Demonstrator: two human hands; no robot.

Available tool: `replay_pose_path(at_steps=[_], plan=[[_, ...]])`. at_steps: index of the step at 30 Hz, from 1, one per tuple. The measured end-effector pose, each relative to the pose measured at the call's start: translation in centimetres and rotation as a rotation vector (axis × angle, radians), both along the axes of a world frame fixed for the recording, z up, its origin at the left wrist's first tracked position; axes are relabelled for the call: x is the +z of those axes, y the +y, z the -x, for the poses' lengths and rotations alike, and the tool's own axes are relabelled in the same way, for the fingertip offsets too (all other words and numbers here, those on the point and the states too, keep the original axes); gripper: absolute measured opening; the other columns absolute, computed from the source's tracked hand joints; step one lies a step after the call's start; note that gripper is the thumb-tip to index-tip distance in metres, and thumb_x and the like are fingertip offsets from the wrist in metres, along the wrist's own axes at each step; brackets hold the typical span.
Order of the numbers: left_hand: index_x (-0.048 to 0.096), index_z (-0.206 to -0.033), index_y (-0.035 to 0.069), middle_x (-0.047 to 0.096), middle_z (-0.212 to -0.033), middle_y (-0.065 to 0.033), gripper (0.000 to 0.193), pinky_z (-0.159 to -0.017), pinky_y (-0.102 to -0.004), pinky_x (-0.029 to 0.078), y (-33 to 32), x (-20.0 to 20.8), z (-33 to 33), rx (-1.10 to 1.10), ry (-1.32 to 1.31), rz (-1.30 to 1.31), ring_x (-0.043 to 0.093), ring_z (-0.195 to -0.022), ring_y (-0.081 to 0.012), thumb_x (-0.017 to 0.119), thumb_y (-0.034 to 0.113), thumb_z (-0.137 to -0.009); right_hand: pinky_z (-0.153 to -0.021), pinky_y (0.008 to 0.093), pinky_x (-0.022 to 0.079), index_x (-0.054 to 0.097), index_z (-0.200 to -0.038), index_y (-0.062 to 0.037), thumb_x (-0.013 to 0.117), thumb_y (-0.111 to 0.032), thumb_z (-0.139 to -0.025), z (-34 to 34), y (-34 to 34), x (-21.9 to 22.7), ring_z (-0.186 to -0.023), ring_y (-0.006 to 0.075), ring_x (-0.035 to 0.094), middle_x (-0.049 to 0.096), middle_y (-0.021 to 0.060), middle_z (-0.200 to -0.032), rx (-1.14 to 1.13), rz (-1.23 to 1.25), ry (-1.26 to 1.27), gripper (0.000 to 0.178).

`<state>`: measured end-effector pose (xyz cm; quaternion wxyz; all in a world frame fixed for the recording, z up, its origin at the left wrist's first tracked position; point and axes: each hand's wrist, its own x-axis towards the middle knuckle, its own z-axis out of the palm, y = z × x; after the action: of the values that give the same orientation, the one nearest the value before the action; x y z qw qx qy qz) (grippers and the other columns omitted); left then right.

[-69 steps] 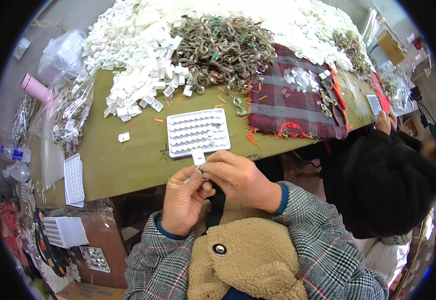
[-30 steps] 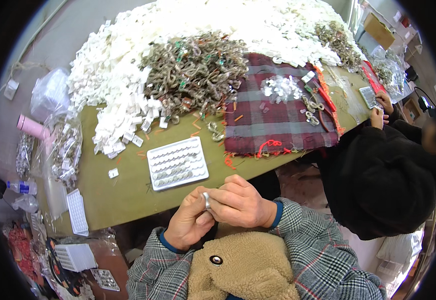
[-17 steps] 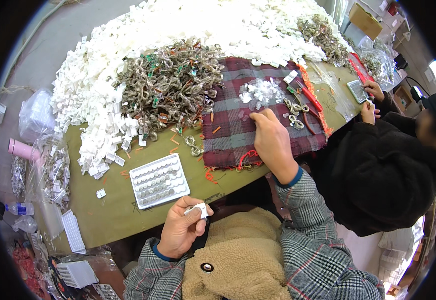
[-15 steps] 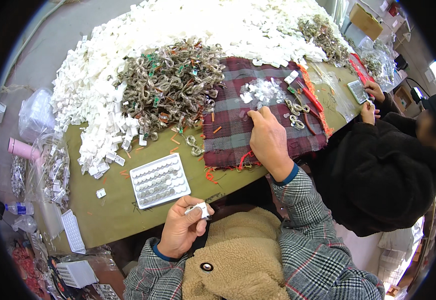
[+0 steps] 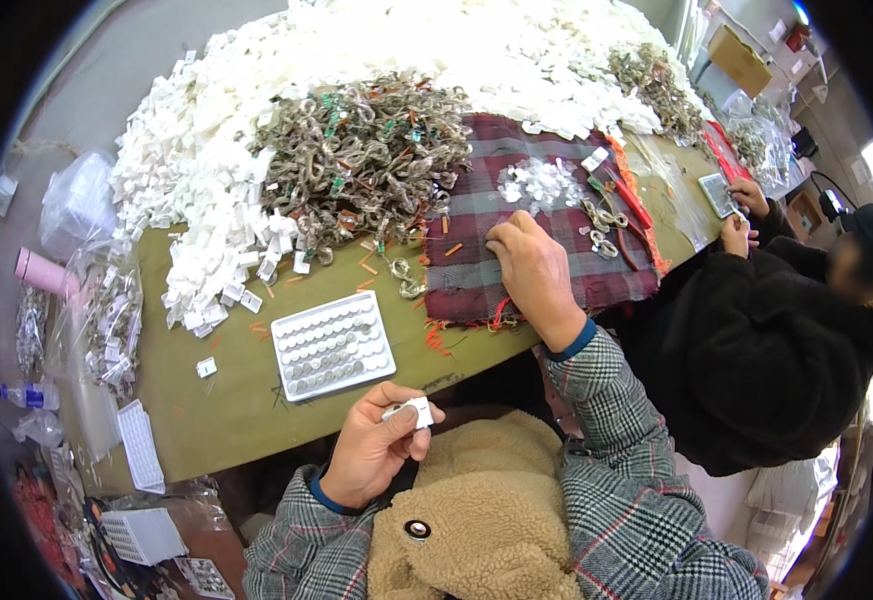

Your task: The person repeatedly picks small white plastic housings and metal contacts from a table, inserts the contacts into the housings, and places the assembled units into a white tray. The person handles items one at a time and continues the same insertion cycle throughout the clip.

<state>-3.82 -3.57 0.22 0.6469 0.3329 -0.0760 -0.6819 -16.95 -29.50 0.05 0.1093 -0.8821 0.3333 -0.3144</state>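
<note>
At the left edge of the olive-green bench (image 5: 227,420), clear plastic bags (image 5: 107,320) hold small parts beside a pink tube (image 5: 42,272). A great heap of small white plastic pieces (image 5: 217,150) spreads over the far side. The white rectangular tray (image 5: 334,345) lies flat in front of it, its long axis running left to right and tilted up a little at the right, with rows of round silvery pieces in its pockets.

Near the bench's front edge, the left hand (image 5: 372,450) is pinched shut on a small white plastic clip (image 5: 412,410), whose long axis points right and slightly up. It sat the same way half a second ago.

Beyond the tray is a tangled mound of grey-brown metal chain links (image 5: 367,160). The right hand (image 5: 532,265) rests palm down on the frayed red plaid cloth (image 5: 557,270), its fingertips curled at a scatter of clear small pieces (image 5: 537,185); whether it grips anything I cannot tell. It has hardly shifted since the earlier frame.

At the right sits a person in a black coat (image 5: 757,360).
</note>
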Motion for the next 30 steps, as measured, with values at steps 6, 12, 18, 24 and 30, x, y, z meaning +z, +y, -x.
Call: replay_pose_path(at_steps=[6,12,18,24,30], plan=[[0.058,-0.122,0.001,0.069,-0.107,-0.0203,0.024,-0.067,-0.0283,0.060,1.5,-0.1,-0.2,0.034,0.045,0.047,0.067,-0.077,-0.0159,0.059,0.013,-0.100,-0.073,0.0418,0.053,0.062,-0.089,-0.0041,0.064,-0.007,-0.086,0.0,-0.3,-0.3,-0.086,0.0327,0.064,0.057,0.0124,-0.091,-0.017,0.019,0.046,0.005],[0.058,-0.122,0.000,0.068,-0.109,-0.0196,0.024,-0.070,-0.0276,0.060,2.8,-0.1,0.0,0.039,0.066,0.082,0.067,-0.080,-0.0157,0.056,0.013,-0.102,-0.078,0.0431,0.050,0.065,-0.095,-0.0013,0.065,-0.008,-0.089,1.1,-1.3,-0.7,-0.087,0.0381,0.062,0.059,0.0156,-0.094,0.071,-0.105,-0.054,0.009],[0.059,-0.123,0.000,0.068,-0.108,-0.0187,0.024,-0.070,-0.0281,0.060,4.2,0.6,0.5,0.089,0.059,0.099,0.066,-0.079,-0.0150,0.055,0.013,-0.103,-0.076,0.0492,0.049,0.059,-0.095,-0.0040,0.062,-0.011,-0.092,-0.6,0.1,0.2,-0.088,0.0413,0.061,0.059,0.0164,-0.095,-0.158,-0.055,0.108,0.008],[0.061,-0.122,0.000,0.069,-0.107,-0.0184,0.024,-0.070,-0.0287,0.059,5.1,0.7,0.5,0.191,0.033,0.139,0.066,-0.079,-0.0152,0.055,0.012,-0.102,-0.057,0.0253,0.048,0.060,-0.099,0.0012,0.056,0.003,-0.095,1.1,12.0,3.9,-0.062,0.0114,0.058,0.058,0.0081,-0.078,0.452,-0.709,-0.305,0.005],[0.061,-0.118,0.000,0.069,-0.101,-0.0153,0.023,-0.068,-0.0277,0.058,5.7,1.5,0.4,0.186,-0.035,0.197,0.066,-0.074,-0.0133,0.058,0.015,-0.101,-0.063,0.0343,0.054,0.063,-0.114,0.0008,0.062,0.012,-0.078,0.6,17.4,4.4,-0.072,0.0262,0.064,0.062,0.0115,-0.083,0.759,-0.312,-0.344,0.037]])
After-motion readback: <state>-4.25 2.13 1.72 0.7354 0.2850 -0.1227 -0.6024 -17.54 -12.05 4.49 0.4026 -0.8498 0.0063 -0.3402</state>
